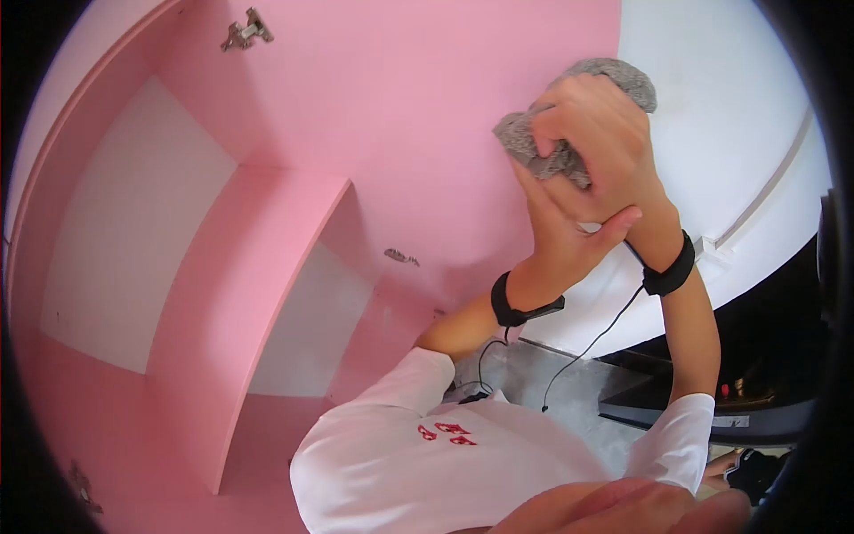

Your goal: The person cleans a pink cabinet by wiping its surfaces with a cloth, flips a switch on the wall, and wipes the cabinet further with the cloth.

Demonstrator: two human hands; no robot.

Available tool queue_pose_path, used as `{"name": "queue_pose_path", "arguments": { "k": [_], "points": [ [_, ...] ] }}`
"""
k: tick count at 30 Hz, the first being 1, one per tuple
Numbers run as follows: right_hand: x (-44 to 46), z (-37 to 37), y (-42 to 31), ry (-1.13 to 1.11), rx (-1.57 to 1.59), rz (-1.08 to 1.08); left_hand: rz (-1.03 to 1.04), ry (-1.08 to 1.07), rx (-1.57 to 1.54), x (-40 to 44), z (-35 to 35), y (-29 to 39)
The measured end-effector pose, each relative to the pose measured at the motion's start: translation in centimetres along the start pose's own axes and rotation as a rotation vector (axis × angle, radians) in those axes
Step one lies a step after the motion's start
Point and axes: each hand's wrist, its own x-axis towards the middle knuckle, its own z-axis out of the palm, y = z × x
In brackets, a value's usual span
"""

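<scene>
A bunched grey fluffy cloth (616,78) is held up in front of the pink panel's right edge. My right hand (603,133) lies over it, fingers curled into the fabric. Below and partly behind the right hand is my left hand (562,233), against the cloth's lower side. Its thumb sticks out to the right across my right wrist, while most of its fingers are hidden by the cloth and the right hand. Black bands with cables circle both wrists.
A pink cabinet with a shelf board (258,276) fills the left side. Metal hinges (247,32) sit on the pink panel (427,98). At right are a white surface (738,116) and a dark object (712,405). Part of another person (756,472) shows at lower right.
</scene>
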Motion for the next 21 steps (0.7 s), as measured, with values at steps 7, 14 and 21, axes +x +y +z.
{"name": "queue_pose_path", "arguments": {
  "k": [7,14,21],
  "points": [
    [3.0,3.2,0.8,0.095,0.007,-0.117,0.039,0.096,-0.063,4.2,-2.4,1.0],
    [8.4,10.5,0.7,0.099,-0.024,-0.177,0.090,0.187,0.082,7.5,-9.5,-0.6],
    [12.2,23.3,-0.6,-0.095,0.132,-0.187,0.068,0.458,-0.013,8.8,-19.5,-4.1]
  ]
}}
